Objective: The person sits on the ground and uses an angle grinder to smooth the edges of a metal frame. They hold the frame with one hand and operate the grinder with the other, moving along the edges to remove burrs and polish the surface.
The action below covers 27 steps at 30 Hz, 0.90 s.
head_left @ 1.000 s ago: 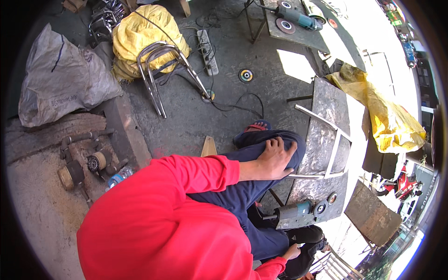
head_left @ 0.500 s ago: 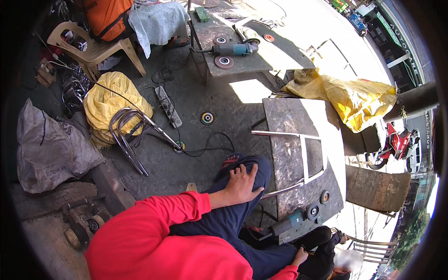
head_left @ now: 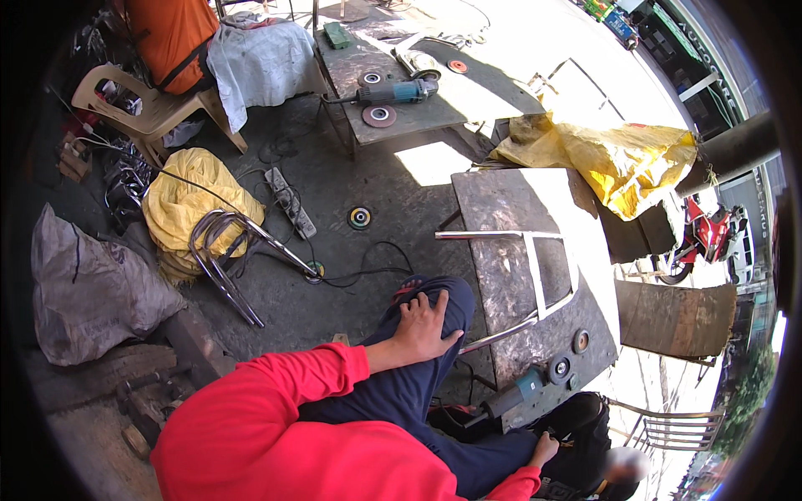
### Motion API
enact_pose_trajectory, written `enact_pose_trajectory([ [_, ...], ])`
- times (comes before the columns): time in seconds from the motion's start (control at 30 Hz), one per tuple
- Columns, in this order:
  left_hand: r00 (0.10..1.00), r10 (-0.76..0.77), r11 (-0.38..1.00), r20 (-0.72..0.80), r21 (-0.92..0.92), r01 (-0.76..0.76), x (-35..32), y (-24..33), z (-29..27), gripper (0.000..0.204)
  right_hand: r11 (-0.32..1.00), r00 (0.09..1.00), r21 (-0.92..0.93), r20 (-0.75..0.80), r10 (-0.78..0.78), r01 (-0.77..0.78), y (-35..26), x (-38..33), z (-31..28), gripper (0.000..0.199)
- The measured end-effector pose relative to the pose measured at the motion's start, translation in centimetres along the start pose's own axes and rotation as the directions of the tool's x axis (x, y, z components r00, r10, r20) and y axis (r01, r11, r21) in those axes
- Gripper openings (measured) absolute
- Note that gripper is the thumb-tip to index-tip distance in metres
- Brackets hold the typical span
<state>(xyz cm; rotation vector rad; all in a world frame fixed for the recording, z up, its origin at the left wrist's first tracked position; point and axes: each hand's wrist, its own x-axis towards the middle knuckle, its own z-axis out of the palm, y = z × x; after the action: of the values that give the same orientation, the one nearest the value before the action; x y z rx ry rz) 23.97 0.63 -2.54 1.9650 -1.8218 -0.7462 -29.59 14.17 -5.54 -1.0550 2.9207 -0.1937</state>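
Observation:
My left hand (head_left: 424,330) lies on the bent knee of my dark blue trousers (head_left: 447,305), fingers spread, holding nothing. At the lower right, my right hand (head_left: 545,451) rests by my other leg, beside a person in black; its fingers are too small and partly hidden to read. To the right of my knee stands a worn board table (head_left: 510,196) with a bent shiny metal tube frame (head_left: 532,275) lying on it. On the table's near end lies a teal and black angle grinder (head_left: 518,394), close to a loose disc (head_left: 581,340).
Another angle grinder (head_left: 397,92) and several discs lie on the far table (head_left: 451,108). Bent metal tubes (head_left: 219,259) lean on a yellow sack (head_left: 196,188). A power strip (head_left: 290,203), cables and a disc (head_left: 359,218) are on the floor. A beige chair (head_left: 146,108) stands far left.
The whole view has shifted slightly, with most things now a little further left. My left hand stays on the knee. My right hand stays low by my leg.

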Motion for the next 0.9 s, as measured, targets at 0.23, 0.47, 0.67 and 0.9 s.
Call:
enact_pose_trajectory([
  [0.23, 0.999, -0.008, 1.0, 0.04, -0.016, 0.009, 0.1, 0.1, -0.2, 0.095, 0.999, 0.999, 0.027, -0.037, -0.032, 0.033, -0.4, -0.3, 0.2, 0.037],
  [0.47, 0.999, -0.02, 1.0, 0.044, 0.013, 0.019, 0.2, 0.2, -0.5, 0.095, 0.999, 0.999, -0.027, -0.026, -0.046, 0.046, -0.1, 0.0, 0.4, 0.038],
  [0.67, 1.0, -0.001, 1.0, 0.0, -0.027, 0.001, 0.1, -0.1, 0.2, 0.095, 0.996, 0.999, -0.083, 0.034, -0.015, 0.018, 0.2, 0.9, 0.4, 0.041],
  [0.9, 0.999, 0.022, 1.0, 0.025, -0.007, -0.022, -0.1, 0.1, -0.2, 0.093, 0.998, 0.999, -0.043, 0.028, -0.046, 0.048, 0.4, 0.8, 0.3, 0.045],
])
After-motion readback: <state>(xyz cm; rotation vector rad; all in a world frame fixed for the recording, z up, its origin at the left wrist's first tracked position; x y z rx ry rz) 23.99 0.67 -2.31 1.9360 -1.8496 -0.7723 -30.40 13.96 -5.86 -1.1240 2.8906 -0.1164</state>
